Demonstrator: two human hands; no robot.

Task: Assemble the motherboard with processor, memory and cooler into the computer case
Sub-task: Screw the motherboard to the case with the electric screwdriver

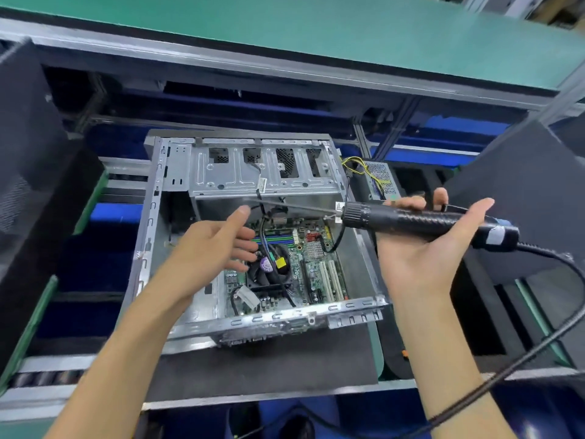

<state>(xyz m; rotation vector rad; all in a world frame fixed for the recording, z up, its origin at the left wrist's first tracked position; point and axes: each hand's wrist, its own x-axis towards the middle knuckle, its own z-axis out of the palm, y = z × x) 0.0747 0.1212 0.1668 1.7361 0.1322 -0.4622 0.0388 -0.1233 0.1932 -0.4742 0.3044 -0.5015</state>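
An open metal computer case (148, 236) lies on a dark mat. Inside it sits the green motherboard (313, 267) with its black cooler fan (269, 270) and blue memory slots (275, 239). My left hand (215, 248) hovers over the left part of the board, fingers loosely extended toward the fan, thumb up near the screwdriver's tip. My right hand (424, 251) is palm-up at the case's right edge. A black electric screwdriver (411, 221) lies across that palm, fingers curled behind it. Its long bit (294, 205) points left over the case.
The screwdriver's cable (538, 340) loops down at the right. A power supply with yellow wires (376, 175) sits behind the case's right corner. Dark foam blocks (34, 172) stand left and right. A green shelf (316, 33) runs overhead at the back.
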